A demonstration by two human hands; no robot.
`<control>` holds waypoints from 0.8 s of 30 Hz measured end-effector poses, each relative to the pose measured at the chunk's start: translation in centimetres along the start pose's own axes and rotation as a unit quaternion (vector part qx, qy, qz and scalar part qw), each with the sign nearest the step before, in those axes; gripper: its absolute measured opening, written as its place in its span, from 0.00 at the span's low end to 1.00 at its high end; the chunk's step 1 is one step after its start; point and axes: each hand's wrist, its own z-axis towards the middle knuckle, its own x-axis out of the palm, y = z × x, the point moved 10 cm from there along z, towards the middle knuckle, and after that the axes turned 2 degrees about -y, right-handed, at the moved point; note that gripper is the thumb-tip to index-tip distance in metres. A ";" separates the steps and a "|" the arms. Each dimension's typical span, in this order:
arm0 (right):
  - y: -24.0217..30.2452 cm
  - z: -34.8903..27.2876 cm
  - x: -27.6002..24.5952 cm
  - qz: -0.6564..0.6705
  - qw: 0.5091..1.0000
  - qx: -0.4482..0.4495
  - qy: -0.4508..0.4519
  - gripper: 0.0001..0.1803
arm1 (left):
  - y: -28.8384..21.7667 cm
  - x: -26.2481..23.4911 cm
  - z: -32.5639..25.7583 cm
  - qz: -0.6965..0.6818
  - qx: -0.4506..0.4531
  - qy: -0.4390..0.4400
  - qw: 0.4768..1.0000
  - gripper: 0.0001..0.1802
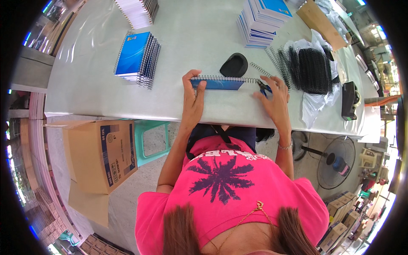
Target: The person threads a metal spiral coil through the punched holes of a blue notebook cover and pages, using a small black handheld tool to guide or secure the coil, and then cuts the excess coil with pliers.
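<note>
My left hand is closed on the left end of a blue notebook, which stands on its edge on the table. A black spiral coil runs along the notebook's top edge and sticks out past its right end. In my right hand is a small pair of pliers with dark blue handles, its jaws at the protruding end of the coil. My fingers partly cover the pliers. Just behind the notebook lies a black rounded object.
A stack of bound blue notebooks sits left, another bound stack behind it. Blue-covered books are piled at back right. Black coils lie on white plastic by a tape dispenser. A cardboard box and fan flank me below.
</note>
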 end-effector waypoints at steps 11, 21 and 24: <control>-1.5 -2.1 -1.2 0.117 0.985 0.072 -0.100 0.20 | -0.2 -0.6 0.2 0.036 0.010 -0.014 0.999 0.14; 8.3 -1.0 0.8 0.299 0.952 -0.044 -0.049 0.23 | -0.1 -0.8 0.1 -0.045 -0.010 -0.011 0.999 0.12; 9.1 -1.1 1.7 0.330 0.942 -0.047 -0.045 0.23 | -2.1 -0.8 -0.5 -0.066 -0.022 -0.018 0.997 0.11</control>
